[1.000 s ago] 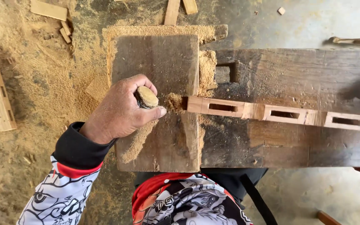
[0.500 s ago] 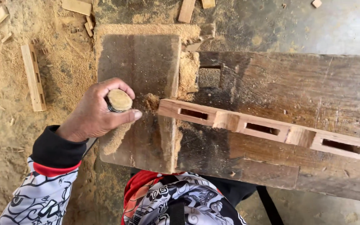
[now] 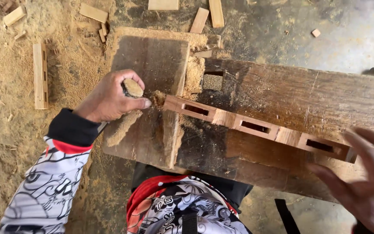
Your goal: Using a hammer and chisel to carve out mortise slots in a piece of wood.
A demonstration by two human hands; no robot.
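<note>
While the left hand (image 3: 109, 97) curls in a fist over the dark board, its fingers (image 3: 135, 103) are clamped on a tool with a round wooden butt (image 3: 132, 87), just left of the slotted wooden rail (image 3: 256, 126). Half a second ago the right hand was out of view; now the right hand (image 3: 364, 182) hovers at the rail's right end, fingers apart and holding nothing. Pale and squared, the rail has three rectangular mortises and lies slantwise on the rough, sawdust-strewn surface (image 3: 282, 91).
</note>
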